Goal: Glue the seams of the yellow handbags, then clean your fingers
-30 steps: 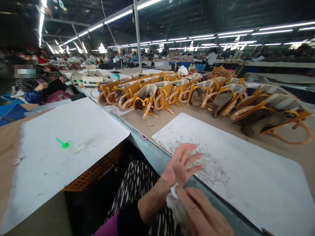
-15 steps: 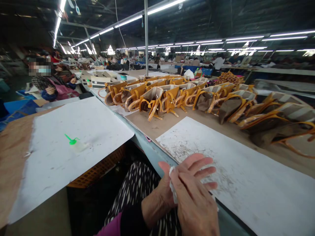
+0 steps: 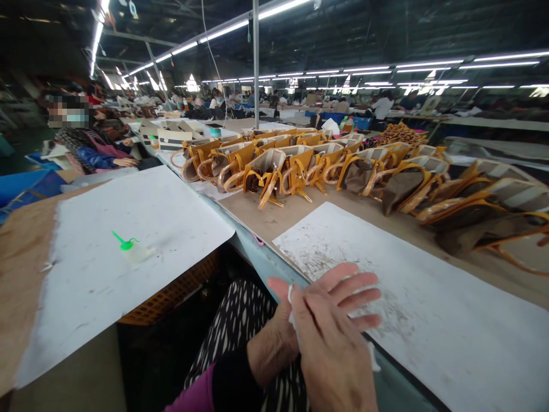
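My left hand (image 3: 281, 332) is turned palm up over my lap, its fingers stretched out and spread. Across that palm lies my right hand (image 3: 337, 355), pressing a crumpled white cloth or tissue (image 3: 292, 300) against it. Most of the white piece is hidden under the right hand; an edge shows by the left thumb and another bit sticks out at the right side. Both hands are just in front of the table's edge, beside a white sheet (image 3: 463, 320) marked with dark smears.
Yellow-trimmed handbags (image 3: 295, 166) stand in rows across the brown-covered table. On the white-covered table at left is a small squeeze bottle (image 3: 134, 250) with a green spout. Below it sits an orange plastic basket (image 3: 171, 294). A masked co-worker (image 3: 94, 143) sits farther left.
My right hand has slid slightly left and up across the left palm, with the white piece under it. The co-worker's hands have moved lower.
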Demonstrator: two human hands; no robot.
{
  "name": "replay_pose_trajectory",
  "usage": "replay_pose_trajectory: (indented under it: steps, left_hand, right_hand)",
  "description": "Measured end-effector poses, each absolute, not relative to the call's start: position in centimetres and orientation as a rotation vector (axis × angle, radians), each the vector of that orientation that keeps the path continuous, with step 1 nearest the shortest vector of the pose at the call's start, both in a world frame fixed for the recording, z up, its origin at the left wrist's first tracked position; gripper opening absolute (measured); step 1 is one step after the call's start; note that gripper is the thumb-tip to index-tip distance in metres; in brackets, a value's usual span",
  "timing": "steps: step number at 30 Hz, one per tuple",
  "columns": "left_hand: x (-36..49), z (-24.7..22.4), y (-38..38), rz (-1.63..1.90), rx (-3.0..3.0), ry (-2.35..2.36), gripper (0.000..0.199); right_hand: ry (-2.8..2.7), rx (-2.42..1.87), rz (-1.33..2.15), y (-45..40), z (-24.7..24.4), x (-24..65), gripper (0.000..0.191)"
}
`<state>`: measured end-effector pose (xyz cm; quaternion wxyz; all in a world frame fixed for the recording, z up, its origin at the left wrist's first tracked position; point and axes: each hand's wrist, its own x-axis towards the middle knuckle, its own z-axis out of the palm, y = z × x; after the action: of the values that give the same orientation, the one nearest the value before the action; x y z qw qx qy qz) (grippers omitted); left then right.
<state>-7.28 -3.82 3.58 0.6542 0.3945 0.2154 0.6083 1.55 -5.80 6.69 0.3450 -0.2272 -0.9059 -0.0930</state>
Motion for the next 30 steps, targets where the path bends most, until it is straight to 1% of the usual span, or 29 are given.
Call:
replay_pose_trajectory:
  steps: [4,6,8,12,14,15,16,19,21,23,26,28,30]
  left_hand:
    - [-8.7,3.8,-4.4,1.528,0.86,0.244,0.121]
    - [-8.9,4.1,-4.8,1.508,0.755,0.142,0.118]
    - [-8.6,4.4,-5.0,1.474,0.642,0.096,0.114]
    - [-7.9,4.8,-5.1,1.473,0.546,0.063,0.106]
    - [-7.9,4.7,-5.1,1.479,0.538,0.052,0.104]
    - [-8.1,4.6,-5.1,1.483,0.528,0.044,0.104]
    - [-8.2,4.5,-5.0,1.486,0.514,0.035,0.104]
    - [-8.6,4.3,-5.0,1.461,0.46,-0.001,0.107]
    - [-8.5,4.3,-5.1,1.42,0.424,-0.017,0.108]
    - [-8.3,4.3,-5.2,1.394,0.407,-0.038,0.107]
    - [-7.8,4.4,-5.3,1.39,0.41,-0.059,0.106]
    - [-7.6,4.4,-5.3,1.387,0.426,-0.044,0.105]
    - [-7.4,4.4,-5.3,1.371,0.454,-0.003,0.104]
  right_hand:
    - [-2.434,-0.45,-0.477,-6.2,4.9,2.8,0.035]
    - [-2.439,-0.427,-0.562,-5.9,5.4,4.3,0.034]
    - [-2.393,-0.492,-0.634,-5.5,6.5,5.0,0.034]
    - [-2.296,-0.565,-0.609,-5.8,7.8,2.7,0.032]
    - [-2.197,-0.57,-0.536,-6.2,6.9,1.1,0.036]
    - [-2.123,-0.634,-0.507,-6.3,6.2,0.8,0.034]
    - [-2.196,-0.59,-0.505,-6.3,5.5,0.8,0.031]
    - [-2.291,-0.452,-0.666,-5.4,4.5,3.4,0.028]
    - [-2.327,-0.523,-0.765,-4.4,5.1,6.0,0.03]
    - [-2.304,-0.729,-0.818,-3.3,6.5,8.2,0.033]
    - [-2.229,-0.938,-0.82,-2.3,8.5,9.3,0.042]
    - [-2.19,-0.967,-0.778,-1.8,9.2,8.5,0.047]
    - [-2.166,-0.903,-0.736,-1.5,9.5,7.1,0.047]
